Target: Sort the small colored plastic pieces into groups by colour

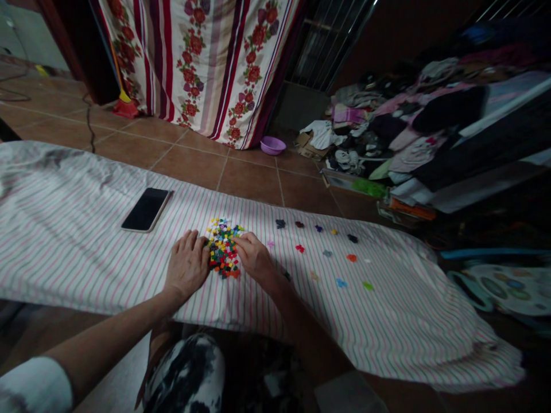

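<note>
A mixed pile of small coloured pieces (222,252) lies on the striped cloth (107,252). Flat against the pile's left edge rests my left hand (188,261), its fingers spread a little and nothing in its grip. At the pile's right side is my right hand (255,257), thumb and fingertips pinched together over the pieces; whatever is between them is too small to make out. Right of it lie small single-colour heaps, among them a red one (300,248), an orange one (352,258), a blue one (341,283) and a green one (367,285).
A phone (146,210) lies on the cloth to the left. Beyond the cloth's far edge, a purple basin (272,145) stands on the tiled floor near a flowered curtain (193,63). Clothes (387,120) are heaped at the right back.
</note>
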Tool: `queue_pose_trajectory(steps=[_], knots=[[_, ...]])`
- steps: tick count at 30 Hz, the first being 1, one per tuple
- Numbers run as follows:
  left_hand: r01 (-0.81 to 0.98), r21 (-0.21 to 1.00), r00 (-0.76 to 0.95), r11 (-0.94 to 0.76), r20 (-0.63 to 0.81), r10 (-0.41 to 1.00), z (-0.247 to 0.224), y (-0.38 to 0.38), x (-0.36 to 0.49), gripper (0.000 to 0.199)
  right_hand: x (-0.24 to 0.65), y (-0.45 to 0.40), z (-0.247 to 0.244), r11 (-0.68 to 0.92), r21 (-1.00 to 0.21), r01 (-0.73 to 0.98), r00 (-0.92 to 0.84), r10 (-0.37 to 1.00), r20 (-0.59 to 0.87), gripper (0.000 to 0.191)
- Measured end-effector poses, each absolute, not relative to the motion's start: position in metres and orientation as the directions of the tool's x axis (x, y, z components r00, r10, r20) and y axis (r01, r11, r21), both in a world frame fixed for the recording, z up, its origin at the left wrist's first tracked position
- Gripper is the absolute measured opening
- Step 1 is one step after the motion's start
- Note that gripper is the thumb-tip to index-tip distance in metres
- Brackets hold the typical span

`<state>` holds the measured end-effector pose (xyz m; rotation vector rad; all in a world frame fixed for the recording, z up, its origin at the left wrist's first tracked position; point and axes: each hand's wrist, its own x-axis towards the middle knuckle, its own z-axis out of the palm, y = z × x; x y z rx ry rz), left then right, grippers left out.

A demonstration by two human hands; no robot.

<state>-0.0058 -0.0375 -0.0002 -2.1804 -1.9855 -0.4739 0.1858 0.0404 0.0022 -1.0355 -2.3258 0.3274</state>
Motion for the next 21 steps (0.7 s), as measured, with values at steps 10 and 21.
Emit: queue_pose_trajectory(steps=[10,21], knots=[[0.985,0.14,0.049,-0.099,0.322,0.946,0.0,-0.038,-0.006,0.032,0.164,0.045,0.013,0.673,-0.365,0.643,-0.609,0.739,0.29,0.026],[0.989,0.091,0.077,-0.114,0.338,0.938,-0.001,-0.038,-0.007,0.033,0.156,0.043,0.007,0.68,-0.312,0.663,-0.616,0.733,0.288,0.023]])
